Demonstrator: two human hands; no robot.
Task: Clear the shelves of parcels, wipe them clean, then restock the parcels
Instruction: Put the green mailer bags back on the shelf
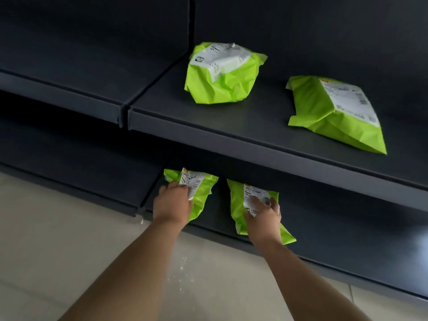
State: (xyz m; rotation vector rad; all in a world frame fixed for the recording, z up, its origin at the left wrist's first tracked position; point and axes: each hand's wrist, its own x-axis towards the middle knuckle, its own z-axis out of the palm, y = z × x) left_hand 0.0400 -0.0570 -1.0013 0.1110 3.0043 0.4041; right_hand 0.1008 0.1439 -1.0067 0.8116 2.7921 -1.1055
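Observation:
Two small lime-green parcels with white labels lie on the dark lower shelf (335, 232). My left hand (171, 202) grips the left parcel (201, 193) at its near end. My right hand (264, 216) holds the right parcel (238, 205), fingers curled over its label. On the upper shelf (208, 126) sit two larger green parcels: a bulky crumpled one (220, 84) toward the back and a flatter one (333, 117) to its right.
A second dark shelving bay (69, 93) adjoins on the left, its shelves bare. Pale tiled floor (58, 239) lies below, with a scatter of white specks (180, 272) near the shelf base.

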